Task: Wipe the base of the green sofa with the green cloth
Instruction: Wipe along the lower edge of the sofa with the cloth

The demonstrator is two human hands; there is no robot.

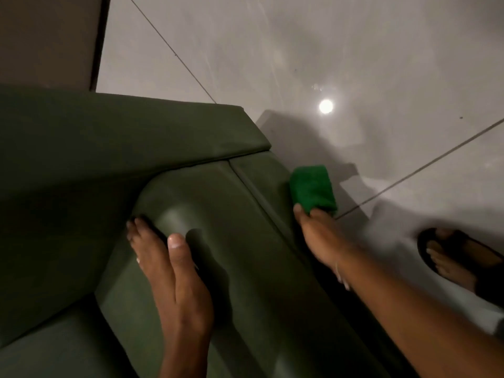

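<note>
The green sofa (81, 165) fills the left and lower part of the head view, seen from above. My left hand (174, 274) lies flat on the rounded front of its seat cushion, fingers spread. My right hand (319, 238) reaches down over the sofa's front edge and grips a folded bright green cloth (312, 188). The cloth presses against the sofa's lower front face (261, 175), close to the floor. My right fingers are mostly hidden behind the cloth.
Glossy grey floor tiles (327, 50) with dark grout lines spread to the right and reflect a round light. My foot in a black sandal (461, 257) stands at the right. A brown panel (46, 36) rises at the top left behind the sofa.
</note>
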